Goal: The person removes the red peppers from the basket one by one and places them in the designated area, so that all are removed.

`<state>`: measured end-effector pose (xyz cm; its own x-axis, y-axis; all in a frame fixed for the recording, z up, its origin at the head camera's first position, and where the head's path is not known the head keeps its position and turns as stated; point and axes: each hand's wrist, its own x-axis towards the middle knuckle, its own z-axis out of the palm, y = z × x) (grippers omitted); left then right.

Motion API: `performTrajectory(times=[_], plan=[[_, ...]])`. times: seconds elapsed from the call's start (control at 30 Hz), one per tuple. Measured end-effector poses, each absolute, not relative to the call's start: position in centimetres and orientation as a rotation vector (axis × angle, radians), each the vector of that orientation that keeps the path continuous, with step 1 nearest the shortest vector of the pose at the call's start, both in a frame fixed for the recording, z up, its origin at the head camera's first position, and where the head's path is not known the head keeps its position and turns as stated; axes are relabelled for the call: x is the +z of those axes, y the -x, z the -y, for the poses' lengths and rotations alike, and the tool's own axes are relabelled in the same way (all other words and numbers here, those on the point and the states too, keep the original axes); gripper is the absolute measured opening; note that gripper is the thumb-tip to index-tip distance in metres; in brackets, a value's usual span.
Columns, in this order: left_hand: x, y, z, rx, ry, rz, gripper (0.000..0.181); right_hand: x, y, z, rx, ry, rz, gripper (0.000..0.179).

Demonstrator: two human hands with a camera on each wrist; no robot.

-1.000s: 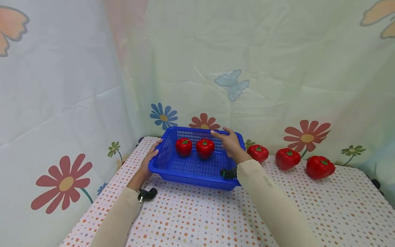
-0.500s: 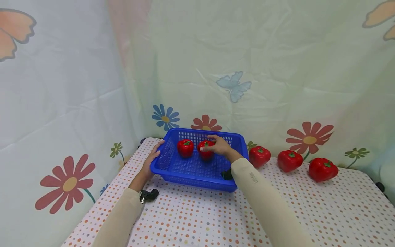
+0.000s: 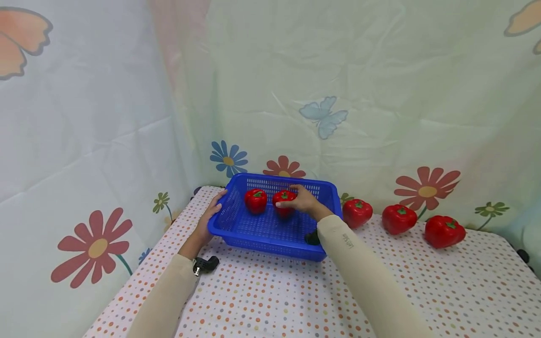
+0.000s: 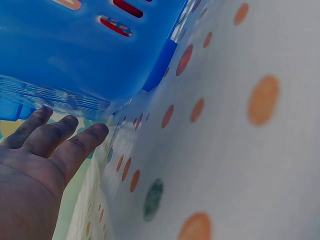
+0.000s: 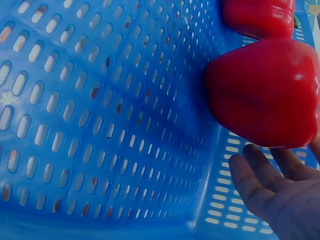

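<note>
A blue perforated plastic basket (image 3: pixel 270 244) stands on the dotted tablecloth, two red bell peppers inside. My right hand (image 3: pixel 305 201) reaches over its right part and holds the right-hand bell pepper (image 3: pixel 282 196), thumb in front and fingers behind. In the right wrist view this bell pepper (image 5: pixel 265 92) sits above the fingertips, low in the basket. The other bell pepper (image 3: pixel 256 202) lies to its left. My left hand (image 3: pixel 207 218) rests along the basket's left side. The left wrist view shows its fingers (image 4: pixel 50 135) fairly straight against the basket wall.
Three more red bell peppers stand in a row right of the basket: a near one (image 3: pixel 357 213), a middle one (image 3: pixel 398 218) and a far-right one (image 3: pixel 444 232). A flower-printed curtain (image 3: pixel 380 117) hangs behind the table and along its left side.
My right hand has moved left and down from the basket's back right rim to the right-hand bell pepper inside and taken hold of it. The left hand stays at the basket's side.
</note>
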<state>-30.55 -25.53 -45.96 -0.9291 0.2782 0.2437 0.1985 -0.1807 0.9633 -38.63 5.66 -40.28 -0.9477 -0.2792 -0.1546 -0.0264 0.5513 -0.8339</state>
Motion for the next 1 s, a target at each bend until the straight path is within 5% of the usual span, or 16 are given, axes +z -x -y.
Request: performTrajectory(times=[1.0], plan=[[-46.61, 30.94, 25.58, 2.305, -0.593, -2.001, 0.056, -40.73, 38.56, -5.49, -1.204, 0.259, -2.667, 0.083]])
